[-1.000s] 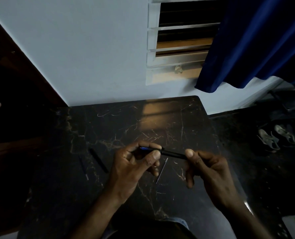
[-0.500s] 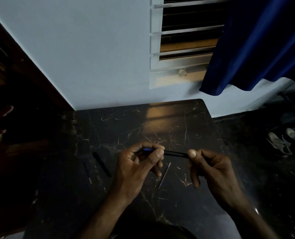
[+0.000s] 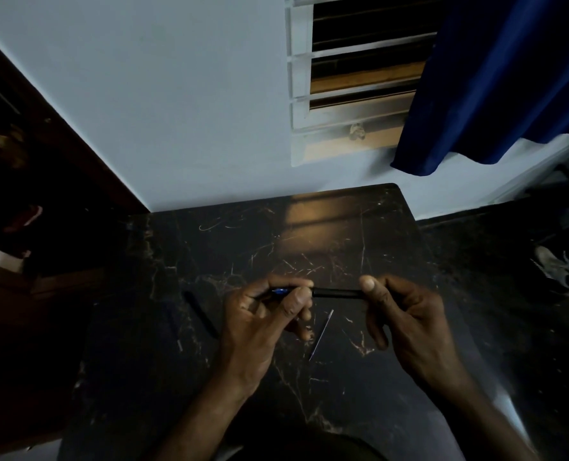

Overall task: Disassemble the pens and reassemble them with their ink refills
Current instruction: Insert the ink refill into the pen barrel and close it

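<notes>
A black pen (image 3: 336, 293) with a blue end is held level above the dark marble table (image 3: 309, 234). My left hand (image 3: 263, 321) pinches its blue end between thumb and fingers. My right hand (image 3: 406, 314) grips the black barrel at the other end, thumb on top. Below the pen a thin ink refill (image 3: 321, 334) lies slanted on the table between my hands. Another dark pen part (image 3: 200, 315) lies on the table to the left of my left hand.
The table stands against a pale wall with a barred window (image 3: 353, 78) and a blue curtain (image 3: 496, 78). Shoes (image 3: 559, 271) lie on the dark floor at the right. Dark wooden furniture (image 3: 27, 227) borders the left side.
Both hands keep hold of the pen. The right hand has slid a little outward, so more black barrel shows between the hands. The camera has tilted slightly.
</notes>
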`<action>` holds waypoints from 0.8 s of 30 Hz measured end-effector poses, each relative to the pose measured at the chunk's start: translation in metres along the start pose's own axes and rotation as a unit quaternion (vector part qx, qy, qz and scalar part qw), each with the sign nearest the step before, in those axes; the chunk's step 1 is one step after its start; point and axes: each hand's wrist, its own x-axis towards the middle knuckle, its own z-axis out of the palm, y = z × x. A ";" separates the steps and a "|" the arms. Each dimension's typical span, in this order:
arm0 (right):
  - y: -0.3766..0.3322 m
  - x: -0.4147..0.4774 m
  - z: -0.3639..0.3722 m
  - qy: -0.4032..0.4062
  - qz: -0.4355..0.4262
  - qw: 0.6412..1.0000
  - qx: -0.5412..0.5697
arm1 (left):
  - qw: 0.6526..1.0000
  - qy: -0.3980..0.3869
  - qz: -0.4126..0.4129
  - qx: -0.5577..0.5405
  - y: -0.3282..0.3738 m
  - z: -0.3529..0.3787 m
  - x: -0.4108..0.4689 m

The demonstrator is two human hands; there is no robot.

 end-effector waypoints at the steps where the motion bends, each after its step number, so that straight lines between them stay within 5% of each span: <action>1: 0.000 -0.001 -0.001 0.007 0.000 1.000 0.002 | 1.000 0.000 0.001 0.001 -0.001 0.001 0.000; 10: 0.015 0.006 -0.026 0.037 0.002 0.989 0.141 | 0.998 0.051 -0.024 -0.028 -0.003 0.012 0.008; 24: 0.012 0.010 -0.041 0.006 0.033 0.997 0.076 | 0.998 0.058 0.016 0.024 -0.005 0.015 0.013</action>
